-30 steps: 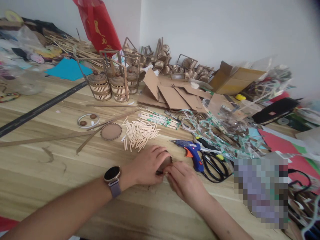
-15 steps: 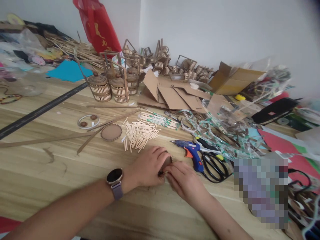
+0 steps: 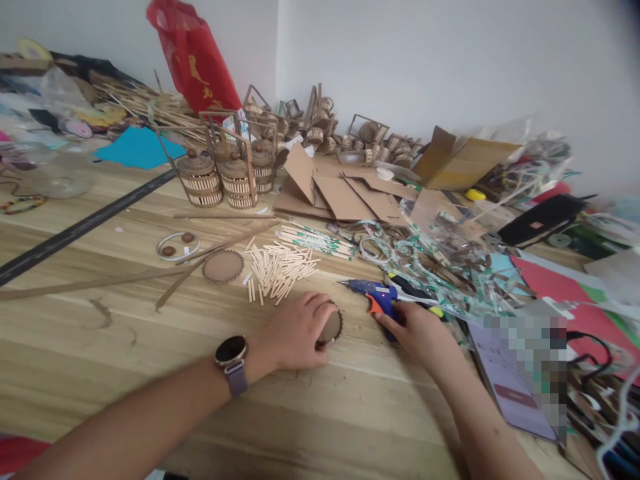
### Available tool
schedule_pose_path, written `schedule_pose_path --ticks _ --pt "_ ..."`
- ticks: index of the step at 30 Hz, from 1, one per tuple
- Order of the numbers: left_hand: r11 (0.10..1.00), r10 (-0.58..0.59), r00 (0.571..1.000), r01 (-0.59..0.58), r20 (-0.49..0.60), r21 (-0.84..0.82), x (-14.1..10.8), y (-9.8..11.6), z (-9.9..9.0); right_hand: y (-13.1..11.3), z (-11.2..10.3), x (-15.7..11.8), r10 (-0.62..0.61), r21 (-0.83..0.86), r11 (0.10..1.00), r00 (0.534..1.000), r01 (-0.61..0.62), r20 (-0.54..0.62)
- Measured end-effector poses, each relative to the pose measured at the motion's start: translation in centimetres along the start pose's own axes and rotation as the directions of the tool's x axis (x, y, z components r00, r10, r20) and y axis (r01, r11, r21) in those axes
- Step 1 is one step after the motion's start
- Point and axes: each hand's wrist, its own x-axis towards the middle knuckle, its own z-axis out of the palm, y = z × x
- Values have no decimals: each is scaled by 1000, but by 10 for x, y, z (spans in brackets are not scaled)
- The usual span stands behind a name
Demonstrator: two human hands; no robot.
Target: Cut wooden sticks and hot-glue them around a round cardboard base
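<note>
My left hand (image 3: 300, 331), wearing a watch at the wrist, is closed on a round cardboard disc (image 3: 331, 327) with a dark corded rim. The hand covers the disc's left side. To the right, my right hand (image 3: 417, 328) has its fingers round the handle of a blue hot glue gun (image 3: 373, 289) with an orange trigger. The gun lies on the wooden table, nozzle pointing left. Beyond my left hand is a heap of short wooden sticks (image 3: 283, 268). A second corded disc (image 3: 223, 266) lies flat to the left of the heap.
Small lidded stick baskets (image 3: 200, 180) with tall handles stand at the back left. Behind the sticks lie cardboard sheets (image 3: 345, 195). Plastic wrappers (image 3: 415, 260) clutter the right side, near a purple box (image 3: 510, 380). A white ring (image 3: 177, 245) holds two brown beads.
My right hand has left the disc and moved right, onto the glue gun's handle. My left hand stays on the disc, which now shows more of its face.
</note>
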Motion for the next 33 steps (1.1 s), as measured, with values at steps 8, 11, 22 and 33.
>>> schedule_pose_path --ticks 8,11,22,33 --pt "1000 -10 999 10 -34 -22 -1 -3 -4 0 -10 0 64 488 872 996 -24 -65" --pt "999 -19 999 18 -37 -35 -1 -6 -5 -1 -16 -5 98 804 594 992 11 -86" --pt "994 -55 997 49 -52 -102 1 -15 -5 -1 -6 -23 -298 798 595 948 94 111" --pt "997 -41 997 38 -61 -64 1 -19 -9 -5 7 -28 -415 540 745 906 391 -84"
